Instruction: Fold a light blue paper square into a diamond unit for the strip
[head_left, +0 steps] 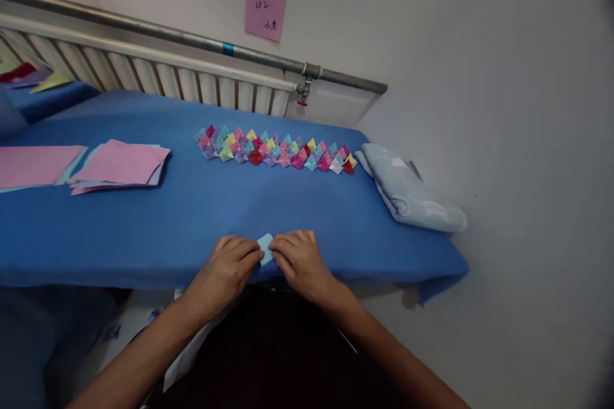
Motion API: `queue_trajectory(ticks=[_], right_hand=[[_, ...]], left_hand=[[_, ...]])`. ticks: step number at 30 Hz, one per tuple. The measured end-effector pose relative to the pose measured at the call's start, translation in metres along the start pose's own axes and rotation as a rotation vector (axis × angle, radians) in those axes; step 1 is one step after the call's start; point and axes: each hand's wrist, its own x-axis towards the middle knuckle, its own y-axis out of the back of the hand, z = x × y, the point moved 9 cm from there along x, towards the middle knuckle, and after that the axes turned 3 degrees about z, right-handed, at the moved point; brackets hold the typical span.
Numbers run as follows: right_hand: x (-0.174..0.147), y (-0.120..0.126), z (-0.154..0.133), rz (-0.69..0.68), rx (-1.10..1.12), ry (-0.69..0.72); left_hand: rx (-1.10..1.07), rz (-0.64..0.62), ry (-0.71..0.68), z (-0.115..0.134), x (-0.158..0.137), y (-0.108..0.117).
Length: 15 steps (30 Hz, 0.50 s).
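Observation:
A small folded piece of light blue paper is held just above the near edge of the blue-covered table. My left hand pinches its left side, thumb and fingers pressed together. On the other side, my right hand grips the right edge in the same way. The fingers cover both ends of the paper, so only its middle shows. Beyond my hands, rows of small folded paper pieces in pink, purple, blue, yellow and red stand in a long band.
Stacked sheets of coloured paper lie at the left, beside a pink sheet pile. A folded light blue blanket sits at the table's right end. Behind the table run a radiator and a metal pipe. A pink note hangs above.

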Motion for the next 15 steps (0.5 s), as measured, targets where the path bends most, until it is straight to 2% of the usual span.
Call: queue_trajectory(ticks=[5,15], right_hand=[[-0.006,0.004,-0.001,0.001,0.034,-0.029],[-0.006,0.006,0.005,0.101,0.075,-0.093]], left_hand=[[-0.042,-0.057,0.073,-0.011,-0.001,0.002],[-0.068,-0.097,0.086,-0.019,0.008,0.002]])
